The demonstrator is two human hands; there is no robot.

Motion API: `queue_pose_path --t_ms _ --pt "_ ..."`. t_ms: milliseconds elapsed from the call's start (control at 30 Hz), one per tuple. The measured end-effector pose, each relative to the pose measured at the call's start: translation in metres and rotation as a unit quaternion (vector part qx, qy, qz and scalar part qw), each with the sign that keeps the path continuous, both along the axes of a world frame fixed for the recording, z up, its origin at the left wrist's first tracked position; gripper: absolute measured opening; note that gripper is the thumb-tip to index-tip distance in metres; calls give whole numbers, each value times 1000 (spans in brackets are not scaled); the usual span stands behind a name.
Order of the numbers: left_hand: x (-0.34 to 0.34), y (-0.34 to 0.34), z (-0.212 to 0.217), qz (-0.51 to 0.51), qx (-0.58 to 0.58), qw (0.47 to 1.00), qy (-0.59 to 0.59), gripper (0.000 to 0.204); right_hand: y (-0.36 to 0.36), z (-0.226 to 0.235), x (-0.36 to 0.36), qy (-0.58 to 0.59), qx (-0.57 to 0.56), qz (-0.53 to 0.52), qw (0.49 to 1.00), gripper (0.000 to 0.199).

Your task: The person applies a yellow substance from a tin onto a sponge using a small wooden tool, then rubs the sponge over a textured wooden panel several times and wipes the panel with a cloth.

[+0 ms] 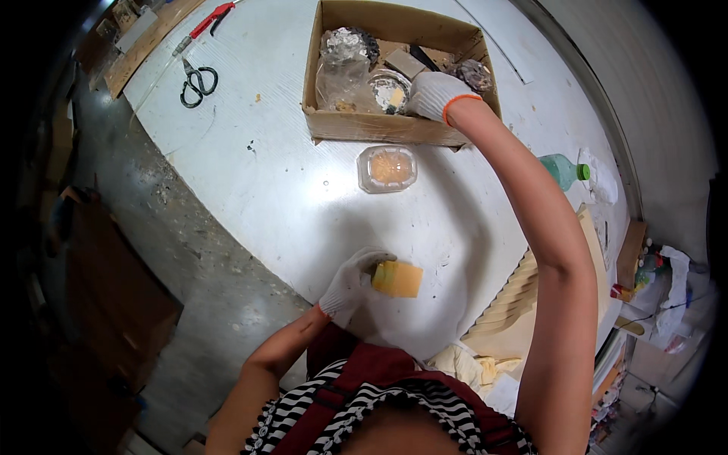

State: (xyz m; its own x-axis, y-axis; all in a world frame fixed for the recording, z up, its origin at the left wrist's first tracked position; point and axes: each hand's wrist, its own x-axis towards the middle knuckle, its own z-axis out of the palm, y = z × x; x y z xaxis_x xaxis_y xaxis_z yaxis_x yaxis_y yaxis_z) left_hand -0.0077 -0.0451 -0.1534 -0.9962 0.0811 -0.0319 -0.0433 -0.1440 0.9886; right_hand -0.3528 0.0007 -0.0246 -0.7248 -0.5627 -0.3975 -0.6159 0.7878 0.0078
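My left hand, in a white knit glove, is closed on one end of a yellow rectangular block just above the white table. The block looks sponge-like, with a darker yellow patch near my fingers. My right hand, gloved with an orange cuff, reaches into an open cardboard box. Its fingers are curled beside a round whitish dish that holds a pale piece; the fingertips are hidden. Between the hands stands a clear plastic tub with orange-tan contents.
The box also holds a clear plastic bag, a grey block and crumpled dark lumps. Black-handled scissors and a red air gun lie far left. A green-capped bottle and corrugated tan sheet are to the right.
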Motion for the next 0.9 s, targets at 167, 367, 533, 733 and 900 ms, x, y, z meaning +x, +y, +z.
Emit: queue_pose_path --t_ms 167,367,533,733,900 --pt "1 0 5 5 -1 1000 -17 57 -27 -22 -11 -43 29 32 998 43" --pt "-2 -1 7 11 -33 999 22 56 -39 -38 -8 -91 71 6 993 39" --pt "-2 -1 7 -2 -10 1000 6 59 -33 -65 -24 -82 30 -20 996 47" --pt "6 -5 0 23 -64 997 37 62 -43 -66 -15 -79 54 -11 995 46" --pt "-3 3 1 17 -69 995 72 62 -23 -87 -42 -59 37 -10 998 45"
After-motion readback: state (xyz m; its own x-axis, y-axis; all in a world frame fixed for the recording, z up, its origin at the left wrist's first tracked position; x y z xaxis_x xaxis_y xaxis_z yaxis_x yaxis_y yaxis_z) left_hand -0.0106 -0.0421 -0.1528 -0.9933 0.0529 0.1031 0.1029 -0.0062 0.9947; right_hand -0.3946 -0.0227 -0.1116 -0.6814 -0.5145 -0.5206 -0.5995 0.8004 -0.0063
